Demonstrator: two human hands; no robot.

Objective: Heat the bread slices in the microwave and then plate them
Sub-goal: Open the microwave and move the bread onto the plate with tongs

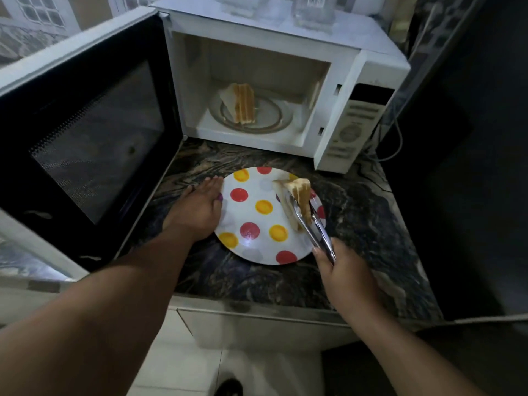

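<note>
A white microwave [337, 90] stands on the dark marbled counter with its door [85, 138] swung wide to the left. Inside, a stack of bread slices [243, 102] rests on a plate on the turntable [274, 115]. In front lies a white plate with red and yellow dots [257, 221]. My right hand [343, 270] grips metal tongs [317, 230] that pinch bread slices [300, 195] over the plate's right side. My left hand [197, 210] rests flat on the counter, fingers touching the plate's left rim.
The open door blocks the left side of the counter [371, 224]. Clear glass containers [314, 10] sit on top of the microwave. A power cable [397, 147] trails behind its right side. A dark wall rises at the right. The counter's front edge lies just below the plate.
</note>
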